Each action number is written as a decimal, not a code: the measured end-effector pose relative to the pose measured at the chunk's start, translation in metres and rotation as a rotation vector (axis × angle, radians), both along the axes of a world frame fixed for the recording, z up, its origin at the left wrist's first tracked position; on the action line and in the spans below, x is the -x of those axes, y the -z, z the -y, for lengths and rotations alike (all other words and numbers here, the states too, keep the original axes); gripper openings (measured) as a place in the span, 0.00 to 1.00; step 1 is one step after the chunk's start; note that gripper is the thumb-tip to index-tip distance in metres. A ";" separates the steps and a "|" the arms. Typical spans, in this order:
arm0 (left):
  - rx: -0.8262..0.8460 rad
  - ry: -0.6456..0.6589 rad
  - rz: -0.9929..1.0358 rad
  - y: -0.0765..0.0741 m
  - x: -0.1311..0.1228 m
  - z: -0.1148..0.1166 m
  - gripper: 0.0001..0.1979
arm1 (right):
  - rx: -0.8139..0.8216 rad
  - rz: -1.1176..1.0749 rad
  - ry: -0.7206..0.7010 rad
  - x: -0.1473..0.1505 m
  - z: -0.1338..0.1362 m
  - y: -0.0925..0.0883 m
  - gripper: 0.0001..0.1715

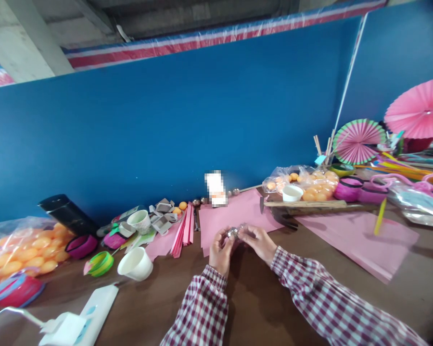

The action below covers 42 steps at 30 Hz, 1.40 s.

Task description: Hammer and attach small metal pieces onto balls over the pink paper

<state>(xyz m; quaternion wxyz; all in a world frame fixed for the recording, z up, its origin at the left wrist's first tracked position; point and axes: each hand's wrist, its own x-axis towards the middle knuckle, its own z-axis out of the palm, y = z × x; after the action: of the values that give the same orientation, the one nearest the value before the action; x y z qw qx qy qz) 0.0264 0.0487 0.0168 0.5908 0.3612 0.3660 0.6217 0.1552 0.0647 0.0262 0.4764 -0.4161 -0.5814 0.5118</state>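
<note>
A shiny silver ball (233,232) is held between the thumb and fingers of my left hand (221,253), just above the near edge of a pink paper sheet (234,211). From the other side, my right hand (260,242) has its thumb and fingers closed at the ball's right edge. Small details between the fingertips are blurred. Several more metal balls, including one silver ball (235,191), lie in a row behind the sheet. To the right of my hands, a hammer (306,204) rests partly over the pink paper.
On the left are a power strip (97,312), white paper cup (135,264), green tape roll (101,264), black bottle (68,214) and bagged orange balls (29,250). More orange balls (317,185), pink paper (361,240) and paper fans (359,142) are right. A blue partition (187,115) stands behind.
</note>
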 end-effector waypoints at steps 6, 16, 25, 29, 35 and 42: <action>0.007 0.002 0.002 0.000 0.000 0.000 0.18 | -0.003 -0.007 0.000 0.000 0.001 -0.003 0.18; -0.002 -0.011 -0.031 0.002 0.001 -0.001 0.18 | 0.012 0.002 0.000 0.000 0.002 -0.005 0.19; -0.005 -0.017 -0.041 0.002 0.001 -0.001 0.18 | 0.028 -0.010 -0.020 0.000 0.001 -0.001 0.18; -0.023 -0.014 -0.069 0.004 0.001 -0.002 0.17 | 0.040 -0.019 -0.017 0.000 0.000 0.000 0.18; -0.043 -0.014 -0.100 0.006 0.002 -0.003 0.17 | 0.054 -0.025 -0.028 -0.001 0.000 -0.001 0.18; -0.023 0.003 -0.039 0.005 0.001 -0.002 0.17 | 0.061 -0.024 -0.032 -0.002 -0.001 0.001 0.19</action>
<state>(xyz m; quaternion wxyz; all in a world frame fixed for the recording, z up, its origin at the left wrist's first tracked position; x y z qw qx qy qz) 0.0255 0.0505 0.0120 0.5802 0.3807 0.3699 0.6178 0.1568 0.0653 0.0249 0.4623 -0.4147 -0.5663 0.5418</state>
